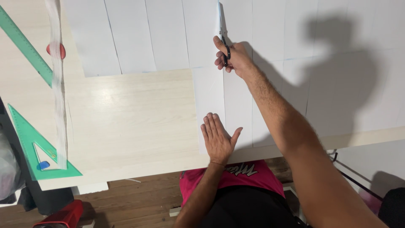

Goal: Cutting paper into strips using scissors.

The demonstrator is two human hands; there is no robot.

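The thin, limp white paper sheet (209,90) is pressed flat on the bench (130,122) by the spread left hand (217,138) beside the cut line (floppy otherwise, it seems), while scissors (222,29) are gripped in the closed right hand (232,57).

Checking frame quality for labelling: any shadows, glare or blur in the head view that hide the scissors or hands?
Head view: sharp overall. A large soft shadow of the person falls on the white paper sheet, right of the right hand and the dark-handled metal scissors. Mild sheen on the pale wooden table, no glare. Left hand, flat on the paper, is evenly lit.
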